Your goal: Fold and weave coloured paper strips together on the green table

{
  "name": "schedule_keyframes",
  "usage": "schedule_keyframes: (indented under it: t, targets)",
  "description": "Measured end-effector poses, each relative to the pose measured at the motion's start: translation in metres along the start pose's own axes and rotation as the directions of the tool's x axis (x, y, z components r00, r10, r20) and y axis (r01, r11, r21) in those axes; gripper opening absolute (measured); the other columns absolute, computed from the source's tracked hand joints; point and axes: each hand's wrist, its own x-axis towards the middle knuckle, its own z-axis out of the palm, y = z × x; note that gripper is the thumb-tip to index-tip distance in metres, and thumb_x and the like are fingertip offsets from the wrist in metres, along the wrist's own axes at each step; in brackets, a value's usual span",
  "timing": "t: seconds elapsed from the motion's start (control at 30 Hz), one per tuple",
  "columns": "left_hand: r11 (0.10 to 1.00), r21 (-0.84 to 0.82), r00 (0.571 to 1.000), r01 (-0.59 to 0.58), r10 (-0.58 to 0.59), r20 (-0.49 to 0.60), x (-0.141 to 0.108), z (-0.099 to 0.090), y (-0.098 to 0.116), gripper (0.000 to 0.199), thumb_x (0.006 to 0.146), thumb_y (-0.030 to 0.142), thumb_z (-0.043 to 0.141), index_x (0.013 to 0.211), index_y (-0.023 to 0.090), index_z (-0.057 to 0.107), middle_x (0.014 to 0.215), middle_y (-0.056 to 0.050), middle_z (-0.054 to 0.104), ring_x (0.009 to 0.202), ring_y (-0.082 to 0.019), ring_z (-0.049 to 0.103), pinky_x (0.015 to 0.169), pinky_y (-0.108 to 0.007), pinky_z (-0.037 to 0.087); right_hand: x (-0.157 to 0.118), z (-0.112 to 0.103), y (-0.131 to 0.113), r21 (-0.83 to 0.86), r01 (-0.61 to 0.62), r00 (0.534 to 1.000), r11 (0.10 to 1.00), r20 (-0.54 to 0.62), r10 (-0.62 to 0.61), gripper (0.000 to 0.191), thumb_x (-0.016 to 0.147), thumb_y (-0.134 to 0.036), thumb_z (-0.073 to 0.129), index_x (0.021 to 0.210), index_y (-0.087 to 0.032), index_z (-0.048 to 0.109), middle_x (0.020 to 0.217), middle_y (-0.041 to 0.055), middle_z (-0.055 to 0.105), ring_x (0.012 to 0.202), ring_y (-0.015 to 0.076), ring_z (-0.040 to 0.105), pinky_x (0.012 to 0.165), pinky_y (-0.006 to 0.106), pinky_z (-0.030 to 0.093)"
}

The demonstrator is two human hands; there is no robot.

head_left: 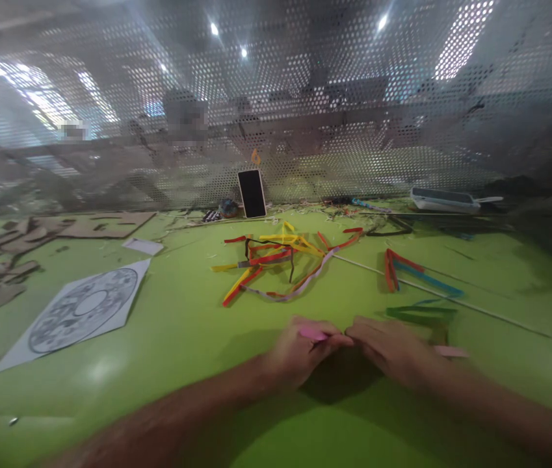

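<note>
My left hand (300, 351) is closed in a pinch on a pink strip (312, 333), part of which shows above the fingers. Against its fingertips is my right hand (393, 351), also closed; whatever sits between those fingers is hidden. Just beyond both hands lies a loose tangle of red, yellow, brown and lilac strips (285, 253). Near the right hand are a bent red strip (391, 270), a blue strip (429, 281) and a green strip (422, 315). A pale pink piece (451, 351) sticks out beside the right wrist.
A thin stick (475, 307) crosses the green table (158, 403) at the right. On the left are a sheet with a printed ring (93, 302) and cardboard scraps (12, 260). A phone-like device (252, 193) leans against the perforated screen (305, 143); a white tray (444, 200) stands back right.
</note>
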Motion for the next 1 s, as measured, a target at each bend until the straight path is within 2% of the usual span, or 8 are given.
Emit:
schedule_keyframes:
  t: [0.27,0.4,0.6,0.73,0.93,1.0]
  targets:
    - [0.999,-0.019,0.999,0.041,-0.041,-0.014,0.000,-0.001,0.006,0.055,0.099,0.057,0.040,0.088,0.018,0.077,0.073,-0.004,0.069,0.063,-0.013,0.056,0.058,-0.022,0.042,0.001,-0.003,-0.002,0.036,0.012,1.000,0.999,-0.025,-0.011,0.030,0.094,-0.009,0.036,0.083,-0.019,0.062,0.069,0.0016,0.062,0.056,0.0130,0.054,0.052,0.026,0.036]
    - [0.999,-0.039,0.999,-0.005,0.004,-0.032,0.001,-0.002,0.009,0.052,0.099,0.053,0.042,0.084,0.015,0.074,0.072,-0.005,0.068,0.064,-0.014,0.057,0.060,-0.024,0.043,0.002,-0.003,-0.001,0.006,0.011,0.999,1.000,-0.044,-0.011,0.031,0.094,-0.009,0.034,0.084,-0.019,0.062,0.068,0.0012,0.062,0.055,0.0134,0.053,0.051,0.026,0.035]
    - [0.996,0.086,0.999,-0.014,0.018,-0.050,0.003,-0.004,0.013,0.044,0.101,0.043,0.042,0.085,0.015,0.072,0.074,-0.005,0.069,0.066,-0.015,0.059,0.064,-0.026,0.045,0.002,-0.005,0.002,0.005,0.004,1.000,1.000,-0.024,-0.004,0.031,0.095,-0.010,0.035,0.090,-0.019,0.064,0.070,0.0022,0.063,0.057,0.0138,0.054,0.052,0.026,0.037]
    - [0.994,0.099,0.997,-0.043,0.049,-0.056,0.005,-0.003,0.011,0.042,0.101,0.041,0.042,0.087,0.015,0.072,0.076,-0.005,0.072,0.067,-0.014,0.061,0.066,-0.025,0.047,0.001,-0.004,0.004,-0.002,0.013,1.000,1.000,-0.005,-0.013,0.028,0.096,-0.012,0.038,0.093,-0.020,0.064,0.069,0.0002,0.060,0.057,0.0129,0.053,0.053,0.024,0.037]
    - [0.998,0.045,0.998,-0.041,0.043,-0.042,0.003,-0.005,0.008,0.036,0.100,0.039,0.045,0.093,0.016,0.071,0.082,-0.004,0.072,0.073,-0.014,0.063,0.071,-0.023,0.049,0.003,-0.007,0.003,-0.002,-0.009,1.000,1.000,0.005,0.009,0.029,0.095,-0.012,0.037,0.091,-0.019,0.065,0.073,0.0022,0.064,0.060,0.0138,0.058,0.055,0.024,0.041]
    - [0.999,0.027,0.999,-0.039,0.040,-0.018,0.003,-0.007,0.010,0.038,0.101,0.038,0.043,0.089,0.015,0.070,0.080,-0.003,0.071,0.072,-0.013,0.063,0.070,-0.023,0.049,0.004,-0.008,0.002,0.006,-0.017,1.000,1.000,0.007,0.017,0.028,0.095,-0.014,0.039,0.090,-0.019,0.066,0.072,0.0020,0.064,0.060,0.0138,0.058,0.054,0.025,0.040]
